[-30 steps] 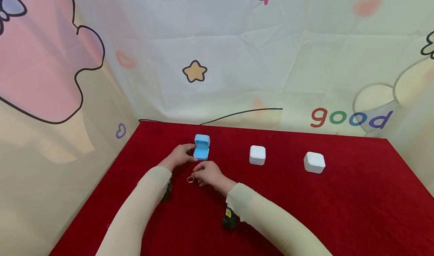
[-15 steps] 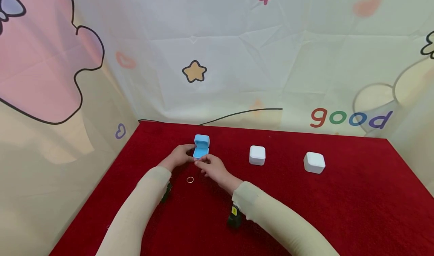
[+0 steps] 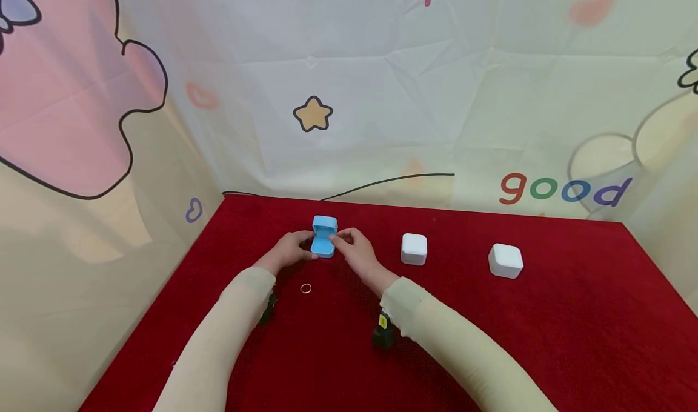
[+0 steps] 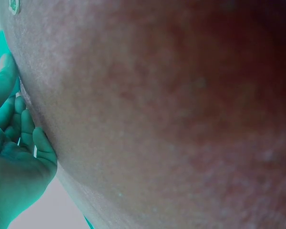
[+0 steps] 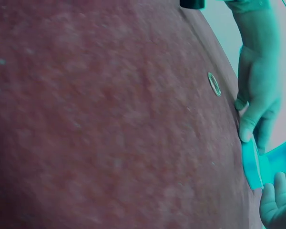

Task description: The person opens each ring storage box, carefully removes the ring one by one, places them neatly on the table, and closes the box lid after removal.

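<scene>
A light-blue ring box (image 3: pixel 323 247) stands with its lid raised on the red cloth. My left hand (image 3: pixel 289 249) grips its left side, thumb at the front corner and fingers farther back. At the right side of the box, my right hand (image 3: pixel 357 255) has bent fingers and a thumb tip reaching over the edge near the hinge. In the right wrist view the fingers of that hand (image 5: pixel 280 200) overlap the box (image 5: pixel 251 164). A thin gold ring (image 3: pixel 306 288) lies flat on the cloth in front of the box, apart from both hands.
Two white boxes, one in the middle (image 3: pixel 414 249) and one farther right (image 3: pixel 505 261), stand shut on the red cloth (image 3: pixel 469 327). A printed curtain (image 3: pixel 371 127) hangs behind the table and along its sides.
My right hand has moved from beside the ring up to the front of the box, then round to its right side. The ring, the box and my left hand have stayed put.
</scene>
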`<control>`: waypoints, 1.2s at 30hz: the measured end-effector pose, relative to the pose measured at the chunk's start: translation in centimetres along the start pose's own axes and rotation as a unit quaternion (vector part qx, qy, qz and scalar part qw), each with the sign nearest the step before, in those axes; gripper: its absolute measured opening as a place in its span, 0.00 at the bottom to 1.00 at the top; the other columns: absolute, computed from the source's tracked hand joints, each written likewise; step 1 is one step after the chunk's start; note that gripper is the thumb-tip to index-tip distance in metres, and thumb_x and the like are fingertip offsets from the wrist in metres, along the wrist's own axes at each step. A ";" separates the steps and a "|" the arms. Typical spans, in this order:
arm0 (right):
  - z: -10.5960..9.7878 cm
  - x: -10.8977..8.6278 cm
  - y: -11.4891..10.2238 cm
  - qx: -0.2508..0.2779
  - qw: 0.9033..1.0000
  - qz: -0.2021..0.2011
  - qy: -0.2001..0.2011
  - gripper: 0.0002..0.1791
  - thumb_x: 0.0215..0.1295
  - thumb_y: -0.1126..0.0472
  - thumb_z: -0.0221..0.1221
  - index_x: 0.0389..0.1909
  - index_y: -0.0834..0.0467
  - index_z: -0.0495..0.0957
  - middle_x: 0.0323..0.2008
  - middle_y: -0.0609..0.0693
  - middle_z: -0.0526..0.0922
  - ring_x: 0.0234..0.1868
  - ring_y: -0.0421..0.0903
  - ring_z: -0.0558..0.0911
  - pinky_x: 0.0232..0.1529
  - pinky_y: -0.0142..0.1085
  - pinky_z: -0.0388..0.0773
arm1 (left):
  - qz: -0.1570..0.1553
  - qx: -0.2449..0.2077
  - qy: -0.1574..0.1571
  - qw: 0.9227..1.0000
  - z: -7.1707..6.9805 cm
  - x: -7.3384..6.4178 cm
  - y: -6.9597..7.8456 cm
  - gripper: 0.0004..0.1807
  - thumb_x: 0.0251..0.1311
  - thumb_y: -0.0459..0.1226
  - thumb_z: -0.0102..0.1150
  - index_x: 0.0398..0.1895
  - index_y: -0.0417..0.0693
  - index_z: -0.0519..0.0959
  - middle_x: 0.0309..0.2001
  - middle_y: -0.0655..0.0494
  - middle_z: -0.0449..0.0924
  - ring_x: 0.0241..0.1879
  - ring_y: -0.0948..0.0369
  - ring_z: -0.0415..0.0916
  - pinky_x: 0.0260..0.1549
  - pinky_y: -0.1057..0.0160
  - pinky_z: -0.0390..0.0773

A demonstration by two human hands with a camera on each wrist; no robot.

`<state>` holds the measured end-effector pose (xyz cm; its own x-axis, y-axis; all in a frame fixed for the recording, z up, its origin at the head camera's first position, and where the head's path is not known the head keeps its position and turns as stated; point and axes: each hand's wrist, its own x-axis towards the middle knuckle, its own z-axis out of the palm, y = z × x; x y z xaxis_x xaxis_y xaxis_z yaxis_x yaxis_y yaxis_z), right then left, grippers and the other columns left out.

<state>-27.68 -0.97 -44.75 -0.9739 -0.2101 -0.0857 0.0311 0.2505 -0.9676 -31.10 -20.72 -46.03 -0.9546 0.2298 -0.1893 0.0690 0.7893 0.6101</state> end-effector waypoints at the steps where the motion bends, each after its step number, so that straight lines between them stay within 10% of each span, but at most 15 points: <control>1: -0.1 0.2 -0.1 0.001 1.000 0.004 0.003 0.23 0.77 0.49 0.55 0.62 0.60 0.73 0.59 0.59 0.79 0.57 0.53 0.79 0.63 0.47 0.78 | -0.001 0.000 0.000 1.000 0.0 0.0 0.0 0.35 0.67 0.35 0.64 0.75 0.35 0.65 0.74 0.36 0.67 0.75 0.41 0.63 0.75 0.44 0.66; 36: -1.4 3.9 -0.3 0.031 0.996 0.073 -0.037 0.33 0.79 0.45 0.50 0.76 0.59 0.62 0.75 0.60 0.69 0.71 0.59 0.73 0.72 0.51 0.72 | -0.006 -0.009 -0.003 1.000 0.0 0.1 -0.1 0.35 0.68 0.35 0.64 0.75 0.35 0.65 0.74 0.37 0.67 0.76 0.42 0.63 0.75 0.44 0.65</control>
<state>-31.82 -0.52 -44.46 -0.9391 -0.2447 -0.2412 0.1873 0.2240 -0.9564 -31.22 -20.79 -46.10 -0.9538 0.2237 -0.2005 0.0527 0.7816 0.6216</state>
